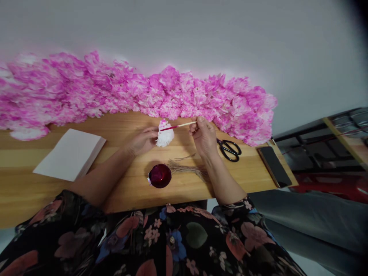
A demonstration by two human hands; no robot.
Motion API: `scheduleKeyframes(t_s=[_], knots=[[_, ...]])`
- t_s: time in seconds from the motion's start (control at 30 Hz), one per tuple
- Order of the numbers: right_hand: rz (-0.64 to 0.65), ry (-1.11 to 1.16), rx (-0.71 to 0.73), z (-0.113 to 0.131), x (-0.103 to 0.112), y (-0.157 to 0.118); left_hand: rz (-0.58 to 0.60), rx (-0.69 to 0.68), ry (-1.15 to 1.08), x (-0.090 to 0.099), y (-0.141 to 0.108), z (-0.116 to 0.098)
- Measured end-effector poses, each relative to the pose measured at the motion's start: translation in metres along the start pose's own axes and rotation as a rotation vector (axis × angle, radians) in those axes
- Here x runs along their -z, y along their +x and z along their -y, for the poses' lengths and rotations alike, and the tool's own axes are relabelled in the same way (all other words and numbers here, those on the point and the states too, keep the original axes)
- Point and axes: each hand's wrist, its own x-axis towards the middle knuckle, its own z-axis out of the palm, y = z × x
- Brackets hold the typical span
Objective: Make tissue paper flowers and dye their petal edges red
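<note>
Between the fingers of my left hand (143, 142) is a white paper flower (165, 138) with a little pink at its upper edge. My right hand (203, 137) pinches the pale end of a thin stick (178, 125). The stick's other end is stained dark red and lies against the flower, touching it as far as I can see. Below the hands stands a small bowl of dark red liquid (160, 176). Thin brown stems (186, 168) lie between the bowl and my right forearm.
A long heap of pink and white paper flowers (172, 90) lines the table's back by the wall. A stack of white paper (69, 155) lies at the left. Black-handled scissors (229, 149) and a phone (274, 166) lie at the right of the wooden table (123, 191).
</note>
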Motion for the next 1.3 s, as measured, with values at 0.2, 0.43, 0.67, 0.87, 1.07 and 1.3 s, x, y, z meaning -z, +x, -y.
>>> scheduleKeyframes(t_s=[0.2,0.43,0.67,0.87,1.07,1.3], knots=[[-0.008,-0.055,0.003,0.000,-0.001,-0.001,-0.011,0.002,-0.016,-0.002,0.000,-0.001],[-0.009,0.068,-0.004,0.000,0.001,0.001,0.016,-0.006,-0.004,-0.003,0.001,-0.002],[-0.030,0.009,-0.033,0.003,-0.005,-0.003,0.018,-0.019,0.000,-0.004,0.000,-0.002],[-0.043,-0.069,-0.033,0.002,-0.006,-0.003,0.018,-0.014,-0.021,0.003,0.003,0.000],[0.042,-0.035,0.065,0.002,-0.003,-0.004,-0.025,-0.005,-0.004,-0.001,0.002,-0.002],[0.362,-0.298,0.235,0.014,-0.001,-0.028,0.029,-0.056,-0.015,-0.005,0.003,-0.002]])
